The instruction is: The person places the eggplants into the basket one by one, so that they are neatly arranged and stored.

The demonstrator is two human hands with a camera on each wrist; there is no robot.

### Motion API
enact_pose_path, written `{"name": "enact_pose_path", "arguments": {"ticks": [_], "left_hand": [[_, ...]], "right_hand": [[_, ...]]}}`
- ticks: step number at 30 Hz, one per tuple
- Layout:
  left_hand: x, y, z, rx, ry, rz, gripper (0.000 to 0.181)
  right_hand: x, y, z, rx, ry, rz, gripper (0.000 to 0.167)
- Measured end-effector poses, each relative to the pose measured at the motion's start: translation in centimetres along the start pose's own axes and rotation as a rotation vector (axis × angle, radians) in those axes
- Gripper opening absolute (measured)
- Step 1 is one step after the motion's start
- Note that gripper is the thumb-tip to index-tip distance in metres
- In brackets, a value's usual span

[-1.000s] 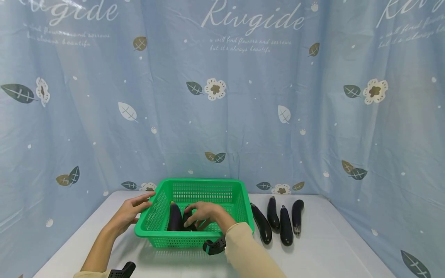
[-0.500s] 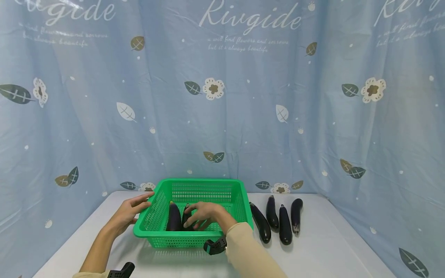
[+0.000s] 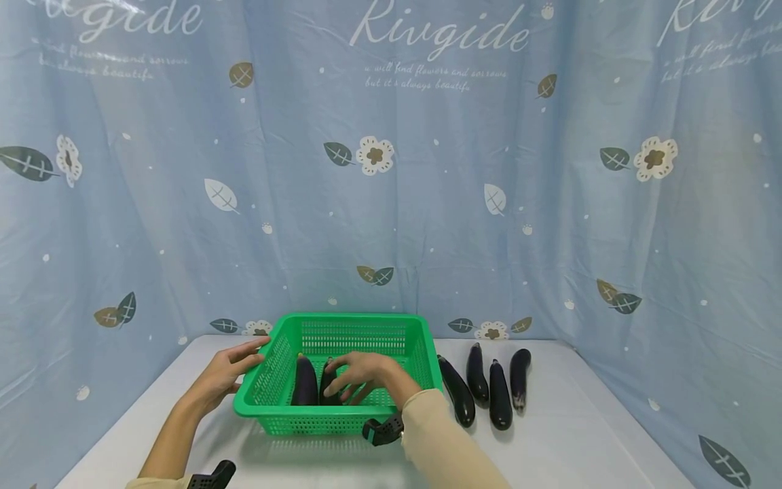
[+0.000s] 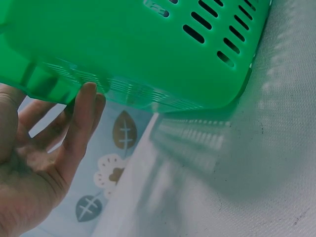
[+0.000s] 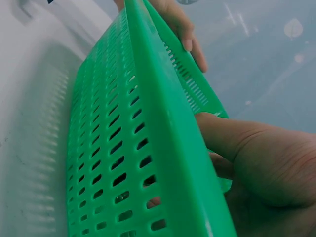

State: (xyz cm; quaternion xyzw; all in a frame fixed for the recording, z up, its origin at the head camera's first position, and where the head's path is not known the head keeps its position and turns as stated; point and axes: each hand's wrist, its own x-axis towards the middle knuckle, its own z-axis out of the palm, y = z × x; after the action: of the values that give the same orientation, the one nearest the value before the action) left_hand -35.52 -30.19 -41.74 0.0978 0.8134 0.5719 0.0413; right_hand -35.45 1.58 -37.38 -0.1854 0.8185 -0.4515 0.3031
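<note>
From where I stand, I see a green basket point(image 3: 293, 411) in the lower middle of the frame, sitting on a white tabletop point(image 3: 568, 435). Its sides are full of little holes.

The left hand point(image 3: 221, 380) is at the basket's left edge. Its fingers are mostly straight and rest on the rim. In the left wrist view, the fingertips touch the green side.

The right hand point(image 3: 369, 372) reaches over the front rim into the basket. Its fingers bend over a dark purple eggplant point(image 3: 326, 399) and touch it. I cannot tell if they grip it. A second eggplant point(image 3: 304, 384) lies just to the left of that one, inside the basket.

Four more eggplants lie on the tabletop, to the right of the basket. A long slanted one point(image 3: 457, 392) is just beside the basket. Next come a shorter one point(image 3: 477, 375) and a straight one point(image 3: 500, 397). A bent one point(image 3: 519, 377) is farthest right, with its stem end toward the bottom of the frame.

Both wrists wear black gadgets point(image 3: 383, 430) near cream sleeves point(image 3: 449, 441). A blue curtain point(image 3: 427, 204) with flowers and leaves fills the back.
</note>
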Motion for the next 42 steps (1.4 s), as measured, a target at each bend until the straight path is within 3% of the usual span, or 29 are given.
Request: {"name": "enact_pose_path", "arguments": {"ticks": [20,36,42], "left_hand": [[-0.1,0.0,0.0,-0.019,-0.013,0.003,0.064],[0.0,-0.3,-0.2,-0.004,-0.006,-0.004,0.062],[0.1,-0.1,-0.1,-0.002,-0.003,0.012,0.063]], "right_hand": [[-1.2,-0.1,-0.7,0.011,-0.012,-0.016,0.061],[-2.2,0.5,-2.2,0.069,-0.045,-0.091,0.056],[-3.0,0.3,-2.7,0.057,-0.01,-0.103,0.053]]}}
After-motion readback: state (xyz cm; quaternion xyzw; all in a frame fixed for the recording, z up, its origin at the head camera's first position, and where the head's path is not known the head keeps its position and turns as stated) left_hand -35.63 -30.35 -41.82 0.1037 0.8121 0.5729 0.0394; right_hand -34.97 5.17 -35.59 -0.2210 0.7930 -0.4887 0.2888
